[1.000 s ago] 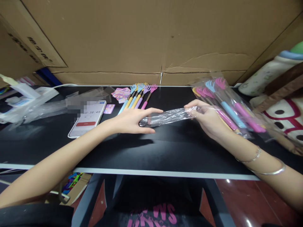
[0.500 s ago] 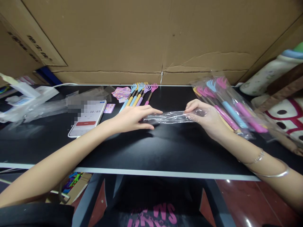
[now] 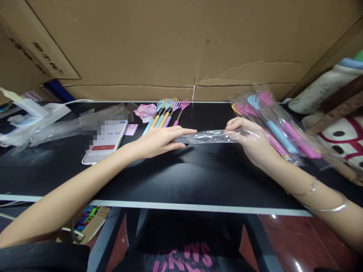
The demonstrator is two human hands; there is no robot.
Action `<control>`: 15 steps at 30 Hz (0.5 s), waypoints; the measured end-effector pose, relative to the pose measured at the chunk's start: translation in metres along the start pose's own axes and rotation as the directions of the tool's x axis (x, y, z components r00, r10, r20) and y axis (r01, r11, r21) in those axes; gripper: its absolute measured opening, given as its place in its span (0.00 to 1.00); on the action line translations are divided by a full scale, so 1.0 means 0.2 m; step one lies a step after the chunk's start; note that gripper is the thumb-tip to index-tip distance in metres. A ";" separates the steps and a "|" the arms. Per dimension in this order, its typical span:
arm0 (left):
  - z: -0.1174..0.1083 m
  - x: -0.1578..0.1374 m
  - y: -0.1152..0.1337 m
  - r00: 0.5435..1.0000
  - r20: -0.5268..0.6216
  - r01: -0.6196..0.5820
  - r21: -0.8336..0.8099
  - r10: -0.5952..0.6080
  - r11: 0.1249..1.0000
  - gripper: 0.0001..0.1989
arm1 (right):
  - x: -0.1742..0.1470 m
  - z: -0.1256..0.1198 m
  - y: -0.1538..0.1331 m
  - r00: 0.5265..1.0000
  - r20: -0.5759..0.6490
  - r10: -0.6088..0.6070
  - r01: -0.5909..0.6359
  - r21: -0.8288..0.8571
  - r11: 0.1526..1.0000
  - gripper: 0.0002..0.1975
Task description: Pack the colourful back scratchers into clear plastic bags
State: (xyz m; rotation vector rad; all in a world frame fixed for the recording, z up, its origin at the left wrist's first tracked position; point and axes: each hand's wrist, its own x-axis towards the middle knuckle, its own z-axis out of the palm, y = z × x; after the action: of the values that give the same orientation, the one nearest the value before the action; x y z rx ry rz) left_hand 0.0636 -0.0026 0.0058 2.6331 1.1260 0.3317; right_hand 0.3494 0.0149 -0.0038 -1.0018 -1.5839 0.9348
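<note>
A long, narrow clear plastic bag [image 3: 208, 136] is stretched sideways above the table between both hands. At its right end my right hand [image 3: 249, 138] is closed on the film, thumb and fingers pinching it. My left hand [image 3: 163, 140] is at the other end, with the film running in between its outstretched index finger and thumb; the other fingers are hidden. Just beyond the left hand lie several claw-headed back scratchers [image 3: 166, 113] with blue, yellow, purple and pink parts. More back scratchers in clear bags [image 3: 279, 132] are beside and behind my right hand.
A phone [image 3: 104, 143] showing a timer lies left, near small printed cards [image 3: 145, 111] and loose clear bags [image 3: 68, 126]. A white power strip [image 3: 39, 115] is at far left. Cardboard [image 3: 181, 45] walls the back. A bottle [image 3: 320, 88] and patterned bag [image 3: 344, 138] stand right.
My right hand has shifted slightly right and up, drawing the plastic bag with it. My left hand has hardly moved, and the film's left end shows a little farther right.
</note>
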 end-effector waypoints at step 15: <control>-0.01 0.01 0.00 0.990 -0.095 -0.079 0.227 0.103 0.971 0.24 | 0.00 -0.01 0.01 0.999 -0.034 -0.031 0.028 -0.064 0.998 0.15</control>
State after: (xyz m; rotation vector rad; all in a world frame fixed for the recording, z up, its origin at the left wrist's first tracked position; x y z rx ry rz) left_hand 0.0640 -0.0007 0.0080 2.9018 1.1370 0.3886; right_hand 0.3520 0.0160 -0.0044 -1.0310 -1.6039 0.8468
